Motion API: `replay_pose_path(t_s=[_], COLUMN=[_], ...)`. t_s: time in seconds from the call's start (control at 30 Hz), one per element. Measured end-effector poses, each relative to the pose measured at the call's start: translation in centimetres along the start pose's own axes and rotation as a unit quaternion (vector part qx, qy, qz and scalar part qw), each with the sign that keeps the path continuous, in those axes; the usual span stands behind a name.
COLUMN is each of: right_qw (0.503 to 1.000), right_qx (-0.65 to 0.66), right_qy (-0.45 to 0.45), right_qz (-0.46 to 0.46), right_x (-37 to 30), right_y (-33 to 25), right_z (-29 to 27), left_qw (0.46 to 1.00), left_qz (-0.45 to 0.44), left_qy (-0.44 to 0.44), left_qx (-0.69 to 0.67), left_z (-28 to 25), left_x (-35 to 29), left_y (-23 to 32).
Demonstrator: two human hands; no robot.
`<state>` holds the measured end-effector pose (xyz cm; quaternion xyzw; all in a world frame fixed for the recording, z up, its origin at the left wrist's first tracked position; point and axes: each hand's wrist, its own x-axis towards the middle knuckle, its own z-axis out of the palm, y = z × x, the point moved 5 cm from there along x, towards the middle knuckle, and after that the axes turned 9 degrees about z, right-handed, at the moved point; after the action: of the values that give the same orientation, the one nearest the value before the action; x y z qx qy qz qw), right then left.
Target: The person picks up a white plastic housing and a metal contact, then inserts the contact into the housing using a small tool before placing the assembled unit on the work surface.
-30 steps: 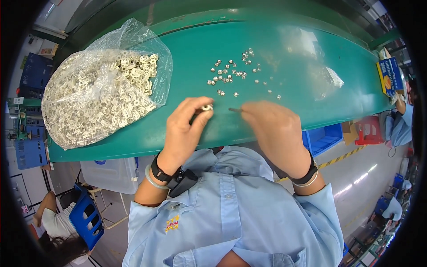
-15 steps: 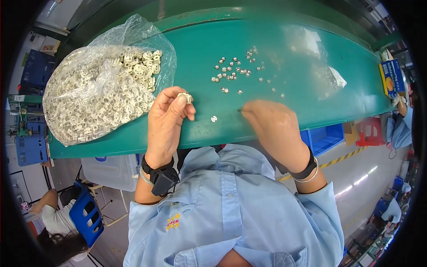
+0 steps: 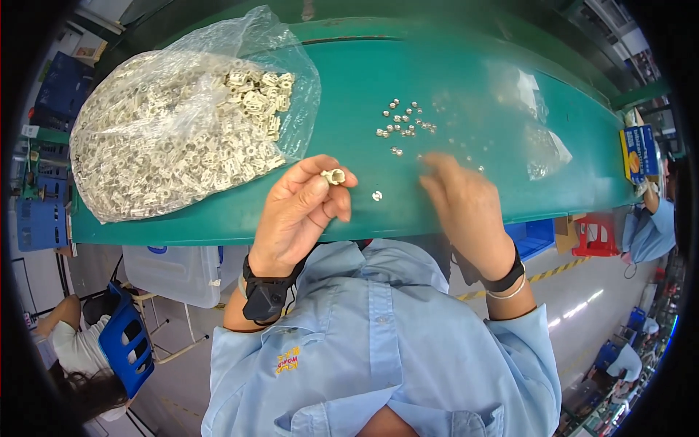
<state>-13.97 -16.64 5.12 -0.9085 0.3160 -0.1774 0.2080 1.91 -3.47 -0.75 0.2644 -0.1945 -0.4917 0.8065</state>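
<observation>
My left hand (image 3: 304, 211) is closed in a pinch on a small cream plastic part (image 3: 333, 176), held over the table with its hollow end showing. Over the green tabletop (image 3: 349, 80), my right hand (image 3: 470, 207) points its fingers at the near side of a scatter of small shiny metal pieces (image 3: 402, 130). Motion smears those fingertips, so whether anything is between them cannot be told. A single silvery flat piece (image 3: 377, 196) lies between my two hands.
A large clear plastic bag (image 3: 167, 146) full of similar cream parts fills the table's left side. Clear plastic film (image 3: 547, 151) and a blue-and-yellow box (image 3: 641, 153) lie to the right. Below the table edge stand a blue crate (image 3: 530, 239) and a lidded clear bin (image 3: 171, 273).
My right hand has moved away from the single silvery piece, toward the scattered metal pieces. My left hand still pinches the cream part, now turned to show its hollow end. The view has shifted slightly.
</observation>
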Motion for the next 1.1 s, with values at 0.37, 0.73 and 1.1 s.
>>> replay_pose_path(t_s=[0.37, 0.73, 1.1], right_qw=[0.995, 0.994, 0.991], right_qx=[0.066, 0.094, 0.096], right_qy=[0.035, 0.052, 0.075], right_qz=[-0.072, -0.027, -0.055], right_x=[-0.5, -1.0, -0.8], right_y=[-0.4, 0.0, 0.8], right_z=[0.0, 0.4, 0.3], left_qw=[0.994, 0.997, 0.998], left_qz=[-0.009, -0.022, -0.025], left_qy=[-0.067, -0.044, 0.006], left_qx=[-0.089, -0.052, -0.065], left_z=[0.5, 0.1, 0.3], left_x=[-0.3, -0.5, -0.5], left_y=[-0.6, -1.1, -1.1])
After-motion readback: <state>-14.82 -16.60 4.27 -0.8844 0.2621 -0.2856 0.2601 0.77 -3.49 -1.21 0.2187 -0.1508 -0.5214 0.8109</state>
